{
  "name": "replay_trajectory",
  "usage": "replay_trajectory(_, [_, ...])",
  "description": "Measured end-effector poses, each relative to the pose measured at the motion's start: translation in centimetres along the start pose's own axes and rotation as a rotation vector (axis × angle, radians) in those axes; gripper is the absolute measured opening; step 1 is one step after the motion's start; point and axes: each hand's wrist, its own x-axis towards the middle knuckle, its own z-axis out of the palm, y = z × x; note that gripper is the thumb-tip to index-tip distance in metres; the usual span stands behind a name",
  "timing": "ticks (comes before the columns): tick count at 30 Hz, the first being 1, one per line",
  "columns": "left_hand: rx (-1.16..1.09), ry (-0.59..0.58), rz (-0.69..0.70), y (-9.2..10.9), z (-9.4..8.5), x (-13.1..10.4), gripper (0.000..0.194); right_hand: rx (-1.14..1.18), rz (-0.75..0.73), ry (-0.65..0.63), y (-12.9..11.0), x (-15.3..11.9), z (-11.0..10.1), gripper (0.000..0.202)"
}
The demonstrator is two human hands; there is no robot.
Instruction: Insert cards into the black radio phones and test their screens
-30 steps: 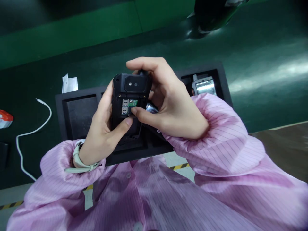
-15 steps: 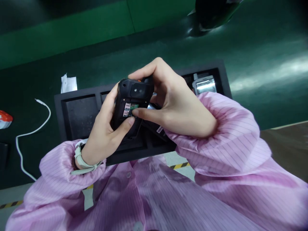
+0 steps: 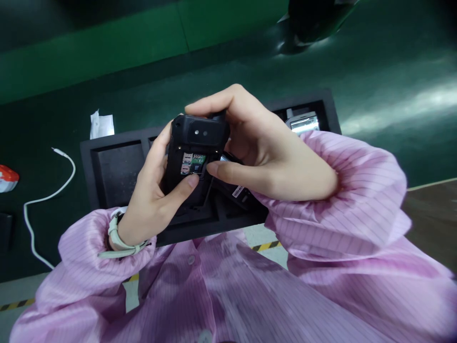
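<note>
A black handheld device [image 3: 200, 131] is held up between both hands, its back with two small round lenses facing me. Below the lenses an open bay shows metal card slots [image 3: 186, 163] and a bit of green circuit board. My left hand [image 3: 153, 195] wraps the device's left side, thumb tip at the bay's lower edge. My right hand [image 3: 260, 152] grips its top and right side, with the index finger along the top edge and the thumb at the bay's right edge. Behind them lies a black compartment tray [image 3: 119, 166].
Another device with a bright screen [image 3: 304, 123] lies in the tray's right end; a black item with a white label [image 3: 237, 191] is under my right hand. Left are a white cable [image 3: 50, 196], silvery packet [image 3: 102, 125] and red-white object [image 3: 7, 178]. A dark object [image 3: 314, 21] stands behind.
My right thumb has moved right, off the middle of the bay, uncovering more of the board. My right wrist has shifted right, and the device has turned slightly.
</note>
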Motion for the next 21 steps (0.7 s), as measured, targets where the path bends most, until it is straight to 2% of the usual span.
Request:
replay_trajectory(6, [0.009,-0.002,0.014,0.09,-0.11,0.02,0.082,-0.102,-0.093,0.103,0.46,0.11,0.5,0.045])
replay_trajectory(17, [0.035,-0.014,0.055,0.16,-0.19,0.2,0.079,-0.136,-0.109,0.133,0.71,0.22,0.64,0.046])
replay_trajectory(21, [0.048,-0.011,0.058,0.11,-0.17,0.19,0.079,-0.152,-0.071,0.163,0.58,0.14,0.76,0.048])
